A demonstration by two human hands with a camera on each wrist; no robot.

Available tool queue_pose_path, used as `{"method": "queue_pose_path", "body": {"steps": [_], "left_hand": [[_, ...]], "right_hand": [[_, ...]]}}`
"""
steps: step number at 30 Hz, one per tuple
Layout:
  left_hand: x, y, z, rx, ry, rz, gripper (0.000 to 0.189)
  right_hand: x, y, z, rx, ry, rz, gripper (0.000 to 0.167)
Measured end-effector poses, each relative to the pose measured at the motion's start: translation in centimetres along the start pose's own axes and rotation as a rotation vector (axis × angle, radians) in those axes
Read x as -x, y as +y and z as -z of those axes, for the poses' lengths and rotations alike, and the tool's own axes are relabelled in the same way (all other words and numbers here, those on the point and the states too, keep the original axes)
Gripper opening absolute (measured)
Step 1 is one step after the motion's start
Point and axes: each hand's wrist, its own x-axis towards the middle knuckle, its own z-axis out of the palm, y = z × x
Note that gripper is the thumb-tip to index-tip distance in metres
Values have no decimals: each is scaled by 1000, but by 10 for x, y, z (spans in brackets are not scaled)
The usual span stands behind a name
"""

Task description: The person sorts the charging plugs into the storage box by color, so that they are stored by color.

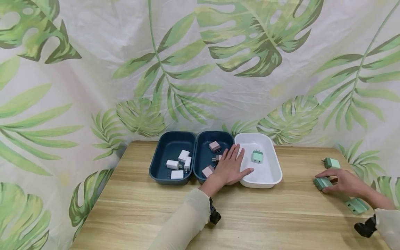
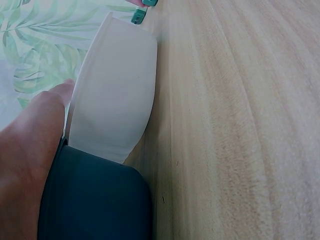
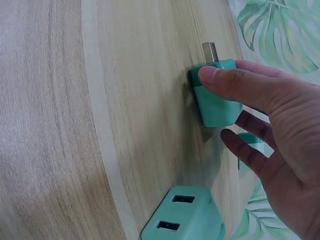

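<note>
My right hand (image 1: 347,182) pinches a green USB charger plug (image 1: 322,183) between thumb and fingers at the table's right side. In the right wrist view the thumb lies across this charger (image 3: 217,107), its metal prongs pointing away. My left hand (image 1: 229,168) rests with straight fingers over the adjoining rims of the middle dark blue tray (image 1: 201,152) and the white tray (image 1: 265,173). One green charger (image 1: 257,157) lies in the white tray. Pink chargers (image 1: 214,146) lie in the middle tray, partly hidden by the left hand.
Another dark blue tray (image 1: 167,146) at the left holds several white chargers (image 1: 173,164). Two more green chargers lie near the right hand: one behind it (image 1: 332,163), and a wider two-port charger (image 1: 357,206) in front. A leaf-patterned cloth (image 1: 187,86) hangs behind the wooden table (image 1: 250,218).
</note>
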Motion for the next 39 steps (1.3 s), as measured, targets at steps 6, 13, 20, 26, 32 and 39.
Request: {"method": "queue_pose_path", "body": {"steps": [6,13,20,26,32,39], "left_hand": [[0,0,-1,-9,2,6,92],[0,0,-1,-13,-2,2,92],[-4,-1,-2,1,-11,-1,93],[-6,-2,-3,17,-30,7,94],[-4,-2,-2,19,-30,6,94],[-2,0,-1,-7,-2,3,94]], "right_hand": [[-4,-5,0,45,32,9,47],[-12,-13,4,91,67,23,48],[-22,-23,9,112,94,50,46],[-33,-33,10,179,78,41,46],[-43,-42,12,163,79,24,46],[-53,-46,12,129,108,73,46]]}}
